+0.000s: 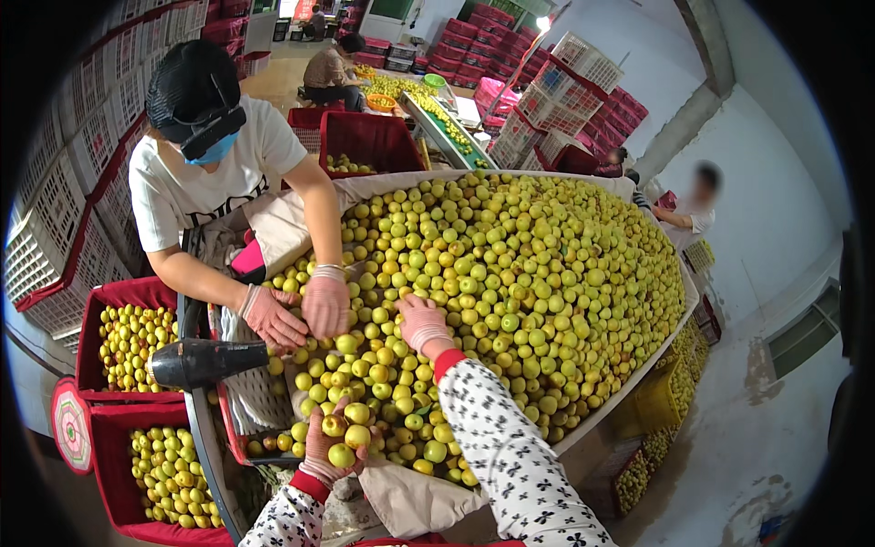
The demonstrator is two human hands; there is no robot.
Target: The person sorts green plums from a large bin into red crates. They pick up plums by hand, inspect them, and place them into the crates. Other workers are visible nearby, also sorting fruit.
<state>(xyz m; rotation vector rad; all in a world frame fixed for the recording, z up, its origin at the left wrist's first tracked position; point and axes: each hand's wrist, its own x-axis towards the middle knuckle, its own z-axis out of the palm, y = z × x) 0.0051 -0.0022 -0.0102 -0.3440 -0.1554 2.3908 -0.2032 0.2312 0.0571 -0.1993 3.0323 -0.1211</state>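
Observation:
A broad heap of small yellow-green fruits, which look like jujubes, lies on a cloth-lined table before me. My left hand, in a thin pinkish glove, is palm up near the front edge and cradles several of these fruits. Further in, my right hand, gloved alike, rests on the heap with its fingers down among the fruits; whether it grips one is hidden. Left of my hands is a red-rimmed crate with white netting and a few fruits inside. A black hair dryer points over this crate.
Across the left corner, a masked co-worker has both gloved hands at the fruits. Red-lined crates of fruit stand at left. Behind are a green conveyor and stacked crates. Another person stands at right.

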